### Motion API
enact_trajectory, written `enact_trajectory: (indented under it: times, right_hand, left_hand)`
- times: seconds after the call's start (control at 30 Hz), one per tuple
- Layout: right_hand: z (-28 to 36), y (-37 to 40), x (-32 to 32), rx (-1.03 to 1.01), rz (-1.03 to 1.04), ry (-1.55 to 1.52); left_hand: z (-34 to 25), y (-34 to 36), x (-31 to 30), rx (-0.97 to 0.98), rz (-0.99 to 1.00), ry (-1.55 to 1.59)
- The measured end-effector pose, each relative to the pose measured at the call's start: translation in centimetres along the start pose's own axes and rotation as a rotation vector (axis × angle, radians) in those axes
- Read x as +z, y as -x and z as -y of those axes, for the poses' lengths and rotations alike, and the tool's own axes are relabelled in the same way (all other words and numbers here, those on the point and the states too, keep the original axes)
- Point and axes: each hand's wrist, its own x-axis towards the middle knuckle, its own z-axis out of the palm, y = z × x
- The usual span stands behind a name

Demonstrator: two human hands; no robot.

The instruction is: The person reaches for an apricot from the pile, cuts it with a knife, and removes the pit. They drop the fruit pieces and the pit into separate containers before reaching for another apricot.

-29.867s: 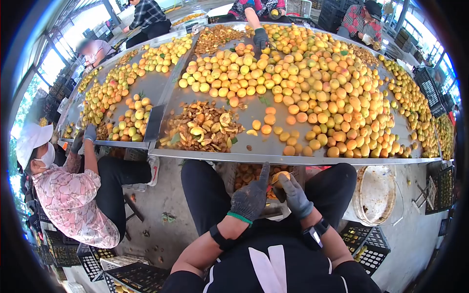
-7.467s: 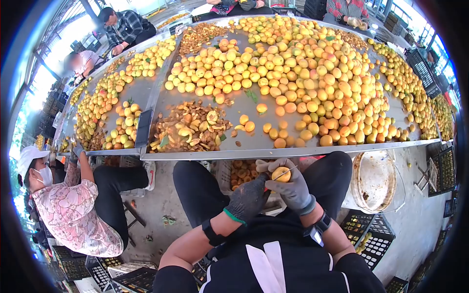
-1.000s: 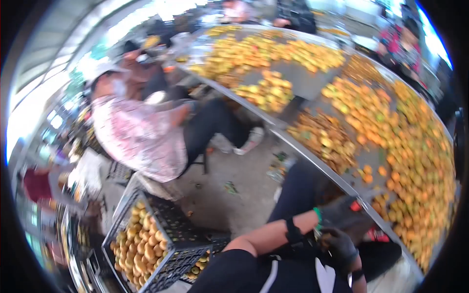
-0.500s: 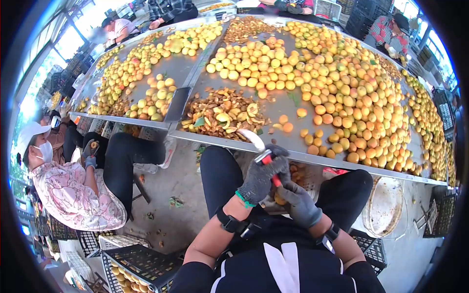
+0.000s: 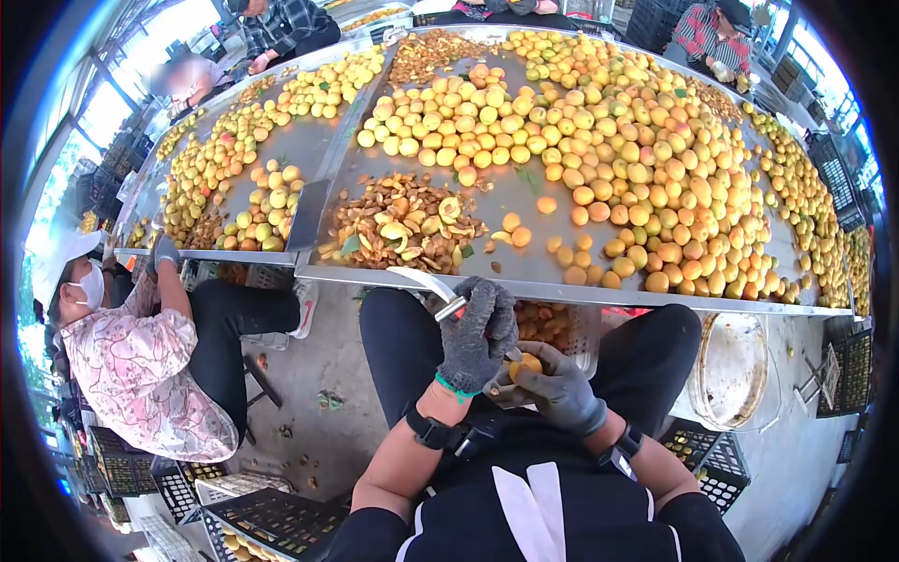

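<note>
A curved knife (image 5: 428, 284) is gripped in my left hand (image 5: 479, 330), which wears a grey glove with a green cuff. Its pale blade points up and left, over the table's front edge; most of the handle is hidden by my fingers. My right hand (image 5: 560, 389), also gloved, holds an apricot (image 5: 526, 366) just beside my left hand. A small metallic tip (image 5: 513, 354) shows between my left hand and the fruit. Behind the blade, a heap of brown pits and cut apricot pieces (image 5: 398, 220) lies on the metal table (image 5: 510, 217).
Whole apricots (image 5: 646, 178) cover much of the table. Below its edge, a basket (image 5: 585, 342) contains orange pieces. A white bucket (image 5: 732, 370) stands right; black crates (image 5: 276, 520) sit lower left. A masked person (image 5: 140, 356) sits at left, and others work across the table.
My left hand has moved left and down with the knife, its blade now tilting more leftward. The apricot in my right hand shows more clearly. The person at left has raised a hand to the table.
</note>
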Motion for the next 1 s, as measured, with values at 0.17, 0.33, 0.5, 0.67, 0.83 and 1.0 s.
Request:
enact_trajectory:
  times: [0.17, 0.33, 0.5, 0.67, 0.83, 1.0]
  right_hand:
    - [0.5, 0.9, 0.2, -0.041, 0.013, 0.203]
    - [0.8, 1.2, 0.7, -0.149, -0.039, 0.309]
    - [0.9, 1.1, 0.4, -0.159, 0.039, 0.317]
    - [0.1, 0.9, 0.8, -0.175, -0.011, 0.238]
    - [-0.6, 0.2, 0.5, -0.289, -0.071, 0.381]
    - [2.2, 1.0, 0.5, -0.105, 0.057, 0.296]
  left_hand:
    - [0.0, 0.4, 0.5, 0.037, 0.019, -0.093]
    - [-0.3, 0.2, 0.3, 0.096, 0.060, -0.091]
    - [-0.2, 0.3, 0.5, 0.091, 0.052, -0.064]
    - [0.0, 0.1, 0.3, 0.019, 0.062, -0.047]
    - [0.7, 1.2, 2.2, -0.100, 0.043, -0.019]
    - [-1.1, 0.7, 2.4, 0.058, 0.084, 0.002]
